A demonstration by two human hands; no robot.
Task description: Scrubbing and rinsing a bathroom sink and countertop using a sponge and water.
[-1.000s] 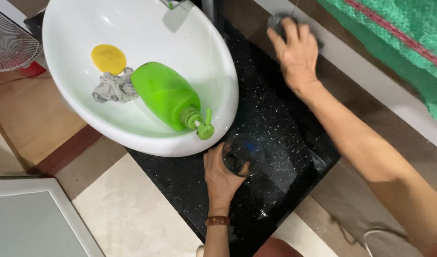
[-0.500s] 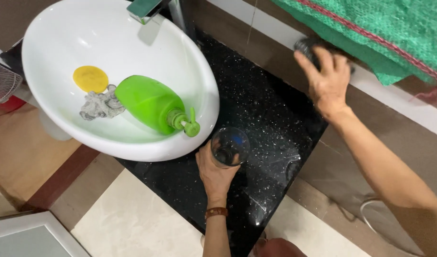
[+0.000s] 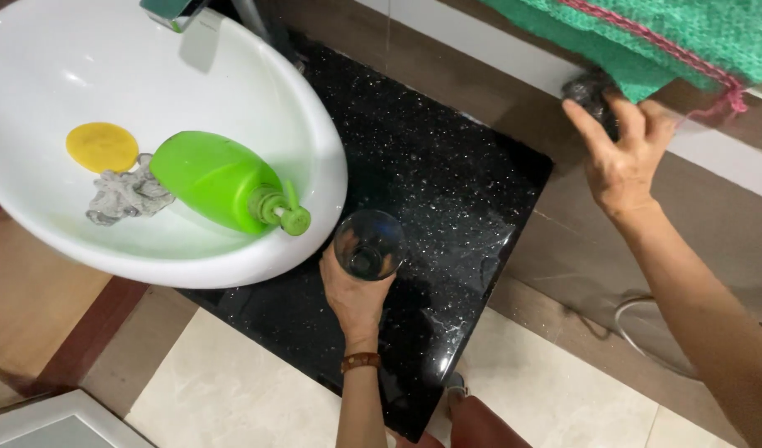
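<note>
My left hand [image 3: 354,297] grips a clear drinking glass [image 3: 369,244] upright over the black speckled countertop [image 3: 447,191], just right of the white oval basin [image 3: 306,199]. My right hand [image 3: 625,158] is stretched to the far right and closed on a dark scrubbing pad [image 3: 592,93], pressed against the wall ledge under a green woven cloth [image 3: 671,37]. In the basin lie a green pump bottle [image 3: 223,182] on its side, a grey rag [image 3: 128,197] and a round yellow disc [image 3: 101,147].
A chrome tap [image 3: 177,12] overhangs the basin's back rim. Beige floor tiles [image 3: 248,390] show below the counter's front edge. A white panel corner [image 3: 57,423] sits at the bottom left, and a thin hose [image 3: 634,311] curls at the right.
My right hand has slid the scrubbing pad rightwards along the ledge, to under the green cloth. The left hand keeps holding the glass; the view has shifted so the basin sits further left.
</note>
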